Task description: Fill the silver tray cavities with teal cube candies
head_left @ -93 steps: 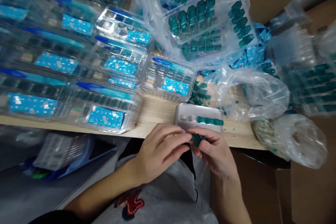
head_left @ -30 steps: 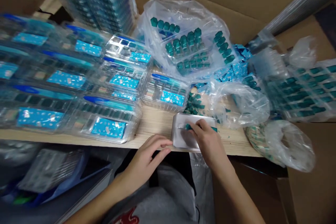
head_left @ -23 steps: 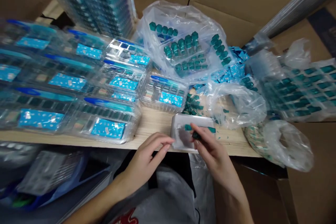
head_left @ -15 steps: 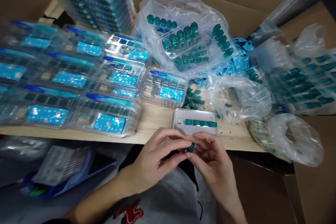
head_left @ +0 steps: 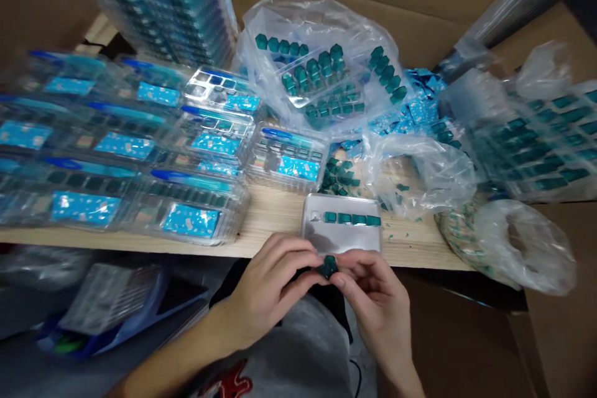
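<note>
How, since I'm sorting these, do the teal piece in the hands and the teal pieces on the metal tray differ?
The teal piece is single and pinched off the tray between the left hand and right hand; the teal pieces on the metal tray number four, in a neat row. The held piece sits tilted; the tray pieces lie level, untouched. All share one teal colour.

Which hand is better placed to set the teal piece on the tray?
Probably the right hand: both hold the piece, but the right lies below the tray; the left hand sits mostly past its edge.
</note>
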Tool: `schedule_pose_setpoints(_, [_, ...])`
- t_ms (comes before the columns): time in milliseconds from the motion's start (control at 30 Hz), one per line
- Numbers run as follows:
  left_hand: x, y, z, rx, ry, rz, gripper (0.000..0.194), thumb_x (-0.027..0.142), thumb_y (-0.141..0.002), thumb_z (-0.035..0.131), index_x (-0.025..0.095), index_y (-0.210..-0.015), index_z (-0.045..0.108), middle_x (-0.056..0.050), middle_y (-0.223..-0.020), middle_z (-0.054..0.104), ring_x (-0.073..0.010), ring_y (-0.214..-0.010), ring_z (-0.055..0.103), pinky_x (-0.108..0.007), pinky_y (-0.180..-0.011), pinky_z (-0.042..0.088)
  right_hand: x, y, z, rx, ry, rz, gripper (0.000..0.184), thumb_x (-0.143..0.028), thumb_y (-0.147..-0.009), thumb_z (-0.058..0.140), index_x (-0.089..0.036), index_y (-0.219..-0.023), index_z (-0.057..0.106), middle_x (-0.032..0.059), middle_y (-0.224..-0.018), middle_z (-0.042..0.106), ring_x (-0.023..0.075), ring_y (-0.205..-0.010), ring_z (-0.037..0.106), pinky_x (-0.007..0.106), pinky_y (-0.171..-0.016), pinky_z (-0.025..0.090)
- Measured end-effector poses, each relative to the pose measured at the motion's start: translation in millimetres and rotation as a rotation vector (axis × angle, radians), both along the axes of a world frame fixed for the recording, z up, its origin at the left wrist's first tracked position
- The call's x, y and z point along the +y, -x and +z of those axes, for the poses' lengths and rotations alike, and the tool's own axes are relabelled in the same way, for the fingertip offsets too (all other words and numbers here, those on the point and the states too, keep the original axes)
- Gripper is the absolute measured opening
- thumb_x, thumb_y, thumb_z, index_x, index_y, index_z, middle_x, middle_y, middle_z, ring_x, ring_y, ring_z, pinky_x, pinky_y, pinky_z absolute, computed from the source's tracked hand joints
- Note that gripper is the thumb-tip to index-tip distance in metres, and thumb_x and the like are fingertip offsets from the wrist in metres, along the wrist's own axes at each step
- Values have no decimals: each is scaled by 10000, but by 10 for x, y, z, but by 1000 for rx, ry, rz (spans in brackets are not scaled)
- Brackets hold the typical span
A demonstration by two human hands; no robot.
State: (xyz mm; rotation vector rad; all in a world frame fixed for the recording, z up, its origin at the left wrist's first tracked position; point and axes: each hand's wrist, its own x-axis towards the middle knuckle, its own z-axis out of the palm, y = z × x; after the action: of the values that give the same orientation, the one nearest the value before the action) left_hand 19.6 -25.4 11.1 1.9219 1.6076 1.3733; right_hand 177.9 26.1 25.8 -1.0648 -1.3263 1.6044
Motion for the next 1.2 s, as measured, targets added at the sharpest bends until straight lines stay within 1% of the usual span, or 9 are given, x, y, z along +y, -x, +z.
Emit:
schedule_pose_setpoints(67, [-5,-10,-3,-4,-62,32,60,213,-972,536,220,-1001,589,-13,-878,672,-148,-804,629,-271,-734,520,-16,-11,0,-30,-24,40,175,-175,-793,766,-310,-903,776,-12,-825,801,142,-725,758,189,-661,622])
schedule_pose_setpoints(167, [-17,-13,-1,7,-134,62,73,262,-979,532,212,-955,580,-11,-839,668,-146,-784,625,-280,-764,523,-39,-35,17,-56,-52,121,277,-163,-792,762,-363,-983,778,-18,-917,806,156,-800,765,211,-716,627])
schedule_pose_setpoints(267, [-25,-13,-27,34,-159,42,119,307,-983,524,204,-965,582,-13,-833,671,-147,-792,628,-290,-790,525,-51,-47,40,-60,-43,136,352,-137,-801,742,-412,-1020,766,-47,-893,807,133,-744,764,185,-686,620])
schedule_pose_setpoints(367, [-28,-19,-70,50,-167,26,79,251,-983,528,195,-997,581,-17,-855,681,-149,-829,629,-299,-814,523,-45,-45,49,-70,-39,134,371,-120,-828,701,-421,-1036,759,-46,-894,807,127,-709,758,192,-664,619])
schedule_pose_setpoints(533, [-40,-29,-78,13,-154,13,100,246,-994,504,192,-957,580,-15,-820,666,-139,-774,630,-277,-757,531,-11,-36,38,-131,-99,181,331,-124,-821,704,-387,-1008,776,-17,-925,796,152,-856,739,236,-778,594])
schedule_pose_setpoints(767, [-55,-59,-131,125,-206,130,101,173,-986,498,180,-981,599,-28,-841,672,-159,-842,627,-302,-816,526,-43,-25,-29,-146,-92,176,382,-119,-834,692,-407,-1077,751,-22,-973,783,144,-856,734,223,-770,595])
schedule_pose_setpoints(867, [-47,-40,-120,160,-202,108,127,163,-998,467,162,-966,590,-31,-816,679,-149,-809,623,-280,-785,529,-61,-49,-76,-177,-183,135,440,-94,-843,682,-432,-1122,721,-42,-989,780,132,-840,739,211,-752,600])
schedule_pose_setpoints(1000, [-47,-9,-103,153,-144,78,193,177,-1024,401,158,-940,574,-24,-778,670,-132,-741,620,-257,-728,530,-23,-82,-110,-246,-382,239,432,-93,-839,698,-389,-1154,709,-24,-985,785,160,-871,744,240,-775,605])
schedule_pose_setpoints(1200, [-97,58,-224,47,-50,70,183,223,-1010,459,170,-885,581,-15,-776,659,-132,-725,595,-261,-703,490,219,-60,-55,-413,-611,339,255,-165,-905,641,-284,-1119,712,8,-895,770,152,-749,723,229,-665,581])
